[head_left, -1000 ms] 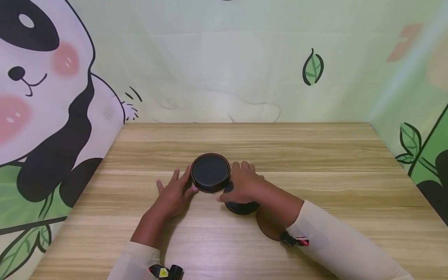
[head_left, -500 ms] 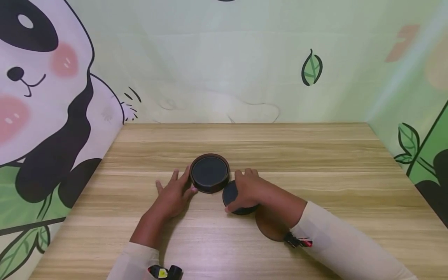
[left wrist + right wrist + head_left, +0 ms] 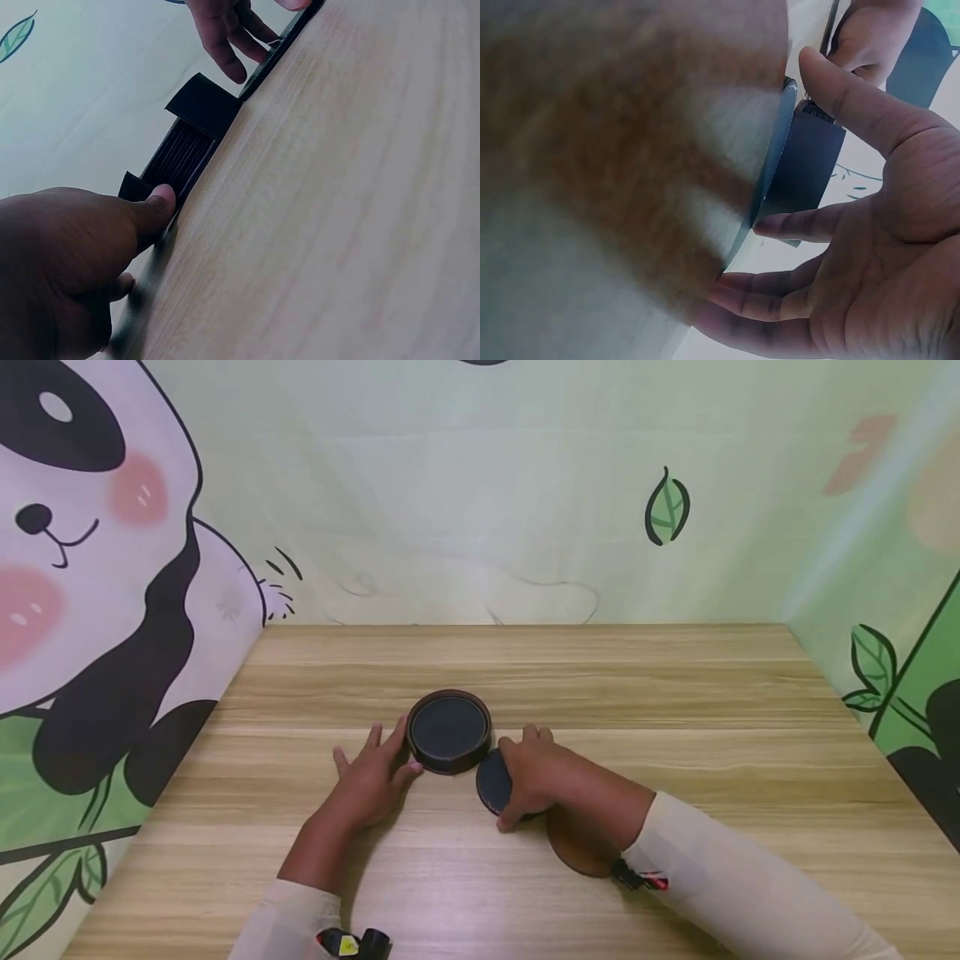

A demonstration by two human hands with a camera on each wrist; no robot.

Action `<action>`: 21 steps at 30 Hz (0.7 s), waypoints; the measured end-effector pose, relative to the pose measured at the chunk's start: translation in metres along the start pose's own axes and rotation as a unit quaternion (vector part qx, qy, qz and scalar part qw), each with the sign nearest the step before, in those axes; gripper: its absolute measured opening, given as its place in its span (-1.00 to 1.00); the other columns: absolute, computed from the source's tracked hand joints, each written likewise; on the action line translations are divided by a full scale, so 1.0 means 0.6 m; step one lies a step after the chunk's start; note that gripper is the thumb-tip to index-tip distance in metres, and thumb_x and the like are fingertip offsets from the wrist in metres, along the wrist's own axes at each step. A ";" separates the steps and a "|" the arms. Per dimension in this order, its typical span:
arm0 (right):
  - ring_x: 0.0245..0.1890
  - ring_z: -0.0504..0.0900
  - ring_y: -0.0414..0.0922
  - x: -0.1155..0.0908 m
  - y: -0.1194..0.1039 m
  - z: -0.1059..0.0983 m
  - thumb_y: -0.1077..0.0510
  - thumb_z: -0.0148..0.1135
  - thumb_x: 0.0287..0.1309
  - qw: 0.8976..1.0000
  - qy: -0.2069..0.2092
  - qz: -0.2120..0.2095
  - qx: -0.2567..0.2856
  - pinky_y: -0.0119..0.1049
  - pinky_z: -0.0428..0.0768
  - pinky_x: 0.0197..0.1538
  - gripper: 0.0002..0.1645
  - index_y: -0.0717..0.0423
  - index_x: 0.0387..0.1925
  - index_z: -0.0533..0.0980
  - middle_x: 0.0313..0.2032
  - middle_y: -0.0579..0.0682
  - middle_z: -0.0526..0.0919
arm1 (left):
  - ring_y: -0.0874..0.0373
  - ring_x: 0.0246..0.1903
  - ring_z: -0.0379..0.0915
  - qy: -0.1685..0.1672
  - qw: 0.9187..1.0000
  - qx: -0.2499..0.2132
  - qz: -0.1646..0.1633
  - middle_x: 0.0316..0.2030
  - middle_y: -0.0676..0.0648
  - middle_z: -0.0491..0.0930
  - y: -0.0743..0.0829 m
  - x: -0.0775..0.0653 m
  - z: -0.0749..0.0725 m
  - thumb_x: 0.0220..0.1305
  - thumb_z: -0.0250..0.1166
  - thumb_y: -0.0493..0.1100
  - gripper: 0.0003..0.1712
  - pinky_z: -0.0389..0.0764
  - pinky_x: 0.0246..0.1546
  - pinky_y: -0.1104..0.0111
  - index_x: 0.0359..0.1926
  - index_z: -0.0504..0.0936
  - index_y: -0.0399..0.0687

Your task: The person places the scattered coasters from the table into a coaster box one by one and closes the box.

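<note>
Two sets of fingers work close together here. My left fingers (image 3: 392, 746) are spread, thumb and forefinger resting against the side of the round holder (image 3: 450, 764), which likely keeps it steady. My right fingers (image 3: 802, 223) arch apart over the black disc (image 3: 492, 782) on the surface (image 3: 450, 893), probably to reach its rim from opposite sides; whether they pinch it I can't tell. Just behind them, partly hidden, lies a brown disc (image 3: 573, 847).
</note>
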State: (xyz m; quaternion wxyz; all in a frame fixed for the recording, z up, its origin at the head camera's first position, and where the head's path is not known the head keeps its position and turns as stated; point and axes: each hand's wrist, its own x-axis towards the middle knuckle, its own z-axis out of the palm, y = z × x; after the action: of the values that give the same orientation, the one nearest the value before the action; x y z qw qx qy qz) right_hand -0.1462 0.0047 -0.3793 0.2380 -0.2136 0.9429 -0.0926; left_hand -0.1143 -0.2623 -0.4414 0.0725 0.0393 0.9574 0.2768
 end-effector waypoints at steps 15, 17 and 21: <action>0.13 0.44 0.09 -0.002 -0.005 0.008 -0.19 0.85 -0.20 0.999 0.022 0.003 -0.028 0.05 0.71 0.04 0.25 0.12 0.49 0.44 0.15 0.21 0.50 | -0.37 0.76 -0.29 0.000 1.000 -0.001 -0.002 0.65 -0.35 0.24 0.000 0.000 0.000 0.68 0.18 0.02 -0.07 -0.56 0.47 -0.65 0.79 -0.10 -0.05; 0.14 0.46 0.10 -0.002 -0.005 0.007 -0.19 0.86 -0.20 0.999 0.026 0.004 -0.029 0.05 0.72 0.04 0.23 0.11 0.48 0.47 0.18 0.21 0.50 | -0.37 0.76 -0.29 -0.001 1.000 0.000 -0.002 0.65 -0.35 0.24 0.001 0.000 -0.001 0.69 0.18 0.02 -0.07 -0.56 0.47 -0.65 0.79 -0.10 -0.05; 0.16 0.48 0.11 0.000 -0.005 0.008 -0.19 0.86 -0.21 0.999 0.033 0.004 -0.038 0.05 0.73 0.04 0.18 0.10 0.44 0.53 0.24 0.20 0.51 | -0.37 0.76 -0.29 -0.002 1.000 0.002 -0.002 0.65 -0.36 0.23 0.002 0.000 0.000 0.69 0.18 0.02 -0.07 -0.55 0.47 -0.66 0.80 -0.10 -0.05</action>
State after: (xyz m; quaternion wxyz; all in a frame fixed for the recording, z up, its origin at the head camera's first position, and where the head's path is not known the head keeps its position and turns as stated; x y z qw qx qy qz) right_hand -0.1428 0.0019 -0.3824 0.1990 -0.2157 0.9539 -0.0633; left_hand -0.1143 -0.2615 -0.4408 0.0745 0.0376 0.9578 0.2750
